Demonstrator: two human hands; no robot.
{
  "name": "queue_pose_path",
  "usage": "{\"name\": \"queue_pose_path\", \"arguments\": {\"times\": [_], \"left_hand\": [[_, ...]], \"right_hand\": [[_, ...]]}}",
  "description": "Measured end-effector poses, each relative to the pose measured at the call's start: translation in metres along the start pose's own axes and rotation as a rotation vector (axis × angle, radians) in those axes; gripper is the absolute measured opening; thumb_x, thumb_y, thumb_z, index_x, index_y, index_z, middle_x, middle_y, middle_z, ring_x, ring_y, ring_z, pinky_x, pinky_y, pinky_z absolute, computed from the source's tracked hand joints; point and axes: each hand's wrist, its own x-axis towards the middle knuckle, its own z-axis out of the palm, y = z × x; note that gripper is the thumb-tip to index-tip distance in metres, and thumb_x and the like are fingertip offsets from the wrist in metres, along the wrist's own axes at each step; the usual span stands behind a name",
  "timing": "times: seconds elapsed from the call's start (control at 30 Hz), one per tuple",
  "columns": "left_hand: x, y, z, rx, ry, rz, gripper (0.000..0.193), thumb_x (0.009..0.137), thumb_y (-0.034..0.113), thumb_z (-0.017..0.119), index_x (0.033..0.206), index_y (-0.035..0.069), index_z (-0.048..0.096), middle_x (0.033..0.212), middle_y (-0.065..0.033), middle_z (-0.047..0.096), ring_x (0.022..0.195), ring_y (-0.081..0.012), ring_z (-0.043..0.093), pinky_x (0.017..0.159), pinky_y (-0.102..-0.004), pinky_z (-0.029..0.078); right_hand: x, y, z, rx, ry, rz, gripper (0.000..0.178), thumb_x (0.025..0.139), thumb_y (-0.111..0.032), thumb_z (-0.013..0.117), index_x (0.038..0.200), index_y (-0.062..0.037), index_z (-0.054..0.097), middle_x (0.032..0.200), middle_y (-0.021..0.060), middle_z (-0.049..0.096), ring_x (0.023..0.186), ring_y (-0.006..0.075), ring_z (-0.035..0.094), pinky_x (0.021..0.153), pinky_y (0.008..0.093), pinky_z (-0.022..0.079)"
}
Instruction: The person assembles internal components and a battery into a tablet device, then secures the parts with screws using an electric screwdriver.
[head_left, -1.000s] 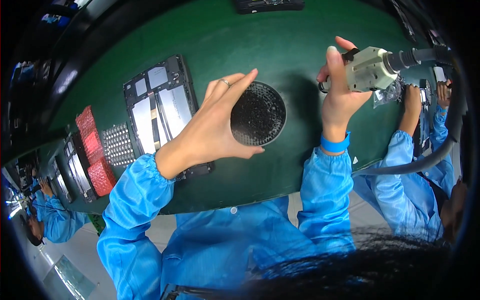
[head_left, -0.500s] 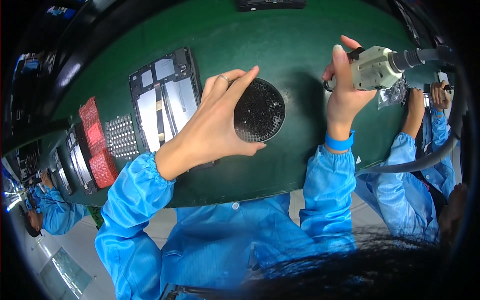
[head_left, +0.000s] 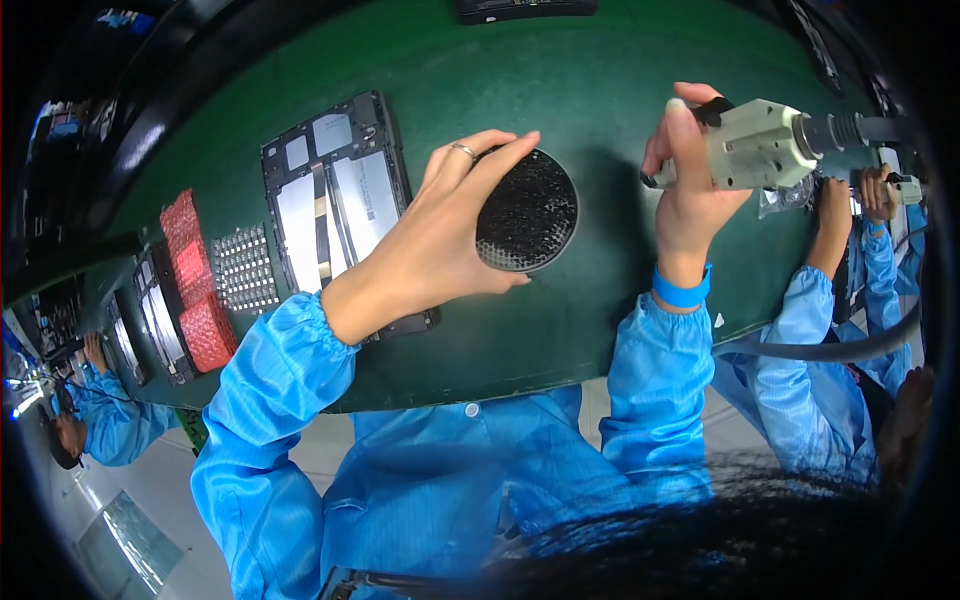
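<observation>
Steadying the round dish (head_left: 507, 259) in one hand with the pale tool (head_left: 765, 145) up in the other looks like the step here, at least how I read it; the dish is roughly mid-view over the green bench (head_left: 520, 345), with loads of tiny black bits (head_left: 532, 195) in it; can't tell if it's sitting flat or lifted a touch; if you ask me, any move from here calls for holding that dish level, cos the bits look loose enough to spill, and for minding where the tool's nose points.

Pose-wise, the left hand (head_left: 430, 235) comes in from the lower left, thumb at the near rim, fingers reaching the far one, so it's pinching the dish in a wide C; the right hand (head_left: 690, 205) stands upright above a blue wristband (head_left: 682, 292), fingers wrapped round the tool, thumb pointing up; can't see the far side of that grip; the tool is well apart from the dish; an opened-up tablet-like device (head_left: 360, 205) lies just beside the left hand, partly hidden by that arm.
</observation>
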Motion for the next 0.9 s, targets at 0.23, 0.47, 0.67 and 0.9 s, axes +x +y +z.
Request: {"name": "queue_pose_path", "arguments": {"times": [0.23,0.47,0.67,0.9], "left_hand": [[-0.002,0.007,-0.009,-0.015,0.058,-0.064,0.114,0.054,0.024,0.096,0.154,0.01,0.044,0.146,-0.0194,0.044,0.137,-0.038,0.043,0.116,-0.0435,0.037],[0.0,0.0,-0.005,0.051,0.103,-0.021,0.114,0.055,0.023,0.096,0.154,0.01,0.043,0.146,-0.0194,0.043,0.135,-0.0392,0.044,0.115,-0.0439,0.038],[-0.001,-0.001,0.002,-0.013,0.093,-0.052,0.115,0.054,0.023,0.097,0.154,0.01,0.043,0.145,-0.0199,0.044,0.135,-0.0392,0.044,0.115,-0.0446,0.039],[0.004,-0.008,0.003,0.028,0.149,-0.033,0.112,0.054,0.025,0.096,0.152,0.009,0.045,0.144,-0.0195,0.046,0.135,-0.0382,0.046,0.114,-0.0446,0.039]], "right_hand": [[0.001,0.001,0.002,0.007,0.008,-0.028,0.027,0.088,-0.002,0.078,0.11,0.0058,0.066,0.072,0.0016,0.058,0.053,0.008,0.054,0.048,0.0228,0.041],[0.003,-0.001,0.0,-0.047,0.053,-0.043,0.03,0.088,-0.006,0.078,0.112,0.0065,0.065,0.069,0.0017,0.058,0.053,0.0078,0.053,0.048,0.0224,0.04],[0.003,0.0,-0.001,-0.06,0.035,-0.046,0.031,0.088,-0.006,0.079,0.112,0.0065,0.065,0.07,0.0012,0.058,0.053,0.0079,0.054,0.048,0.0225,0.04],[0.005,0.001,0.0,-0.034,0.038,-0.052,0.031,0.087,-0.005,0.079,0.112,0.0062,0.065,0.072,0.0011,0.058,0.054,0.0079,0.054,0.048,0.0225,0.041]]}}
